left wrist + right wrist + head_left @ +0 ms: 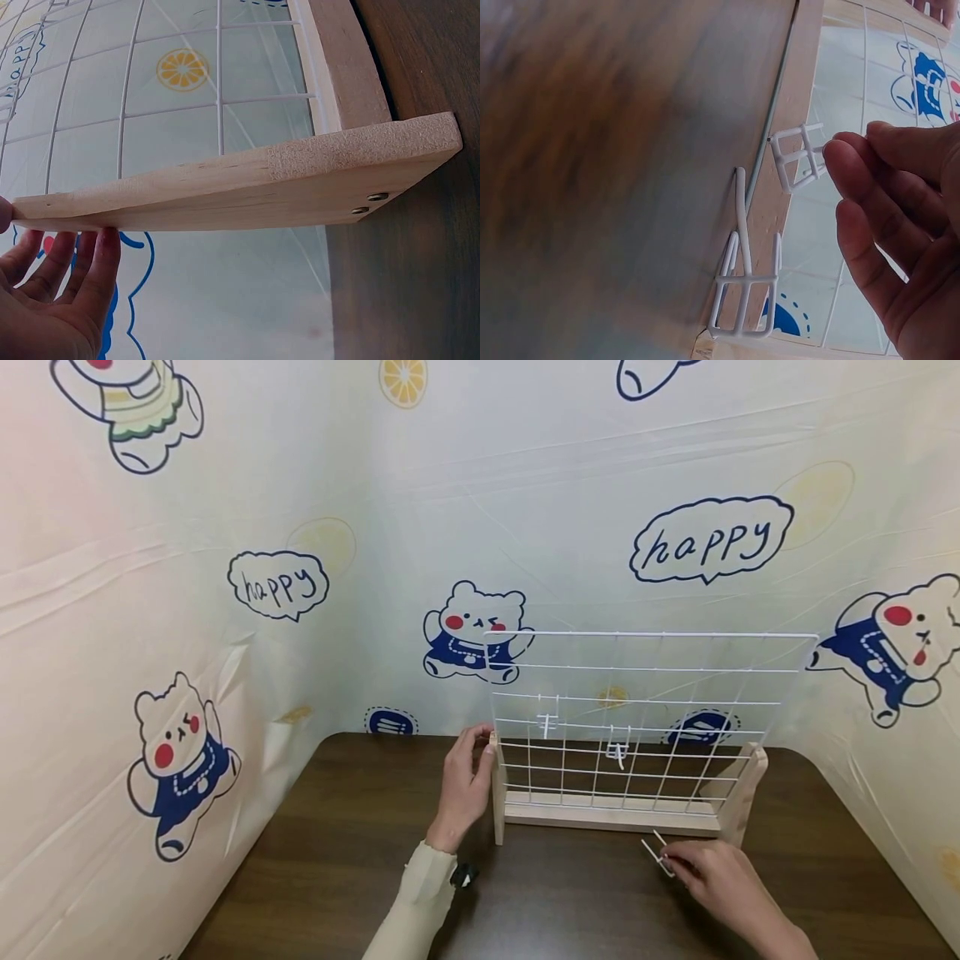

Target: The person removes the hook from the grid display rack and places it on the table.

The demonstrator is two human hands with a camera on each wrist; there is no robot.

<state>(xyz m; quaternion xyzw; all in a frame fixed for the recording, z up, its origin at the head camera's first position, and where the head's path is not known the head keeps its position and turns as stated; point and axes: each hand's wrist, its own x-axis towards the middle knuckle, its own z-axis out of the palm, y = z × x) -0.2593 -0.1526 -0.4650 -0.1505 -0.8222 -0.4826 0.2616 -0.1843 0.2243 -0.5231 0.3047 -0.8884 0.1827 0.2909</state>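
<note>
A white wire grid stands upright in a wooden stand. My left hand holds the stand's left side panel near its top, its fingers against the outer face and the thumb at the edge. Two white wire hooks hang on the grid, a left hook and a lower hook to its right. In front of the base, my right hand pinches a white wire hook between thumb and fingertips. Another white hook shows near the base in the right wrist view; my hand probably hides it in the head view.
The stand's base bar and right side panel rest on a dark brown wooden table. Printed cloth with bears and lettering surrounds the table's back and sides. A small black item sits at my left wrist.
</note>
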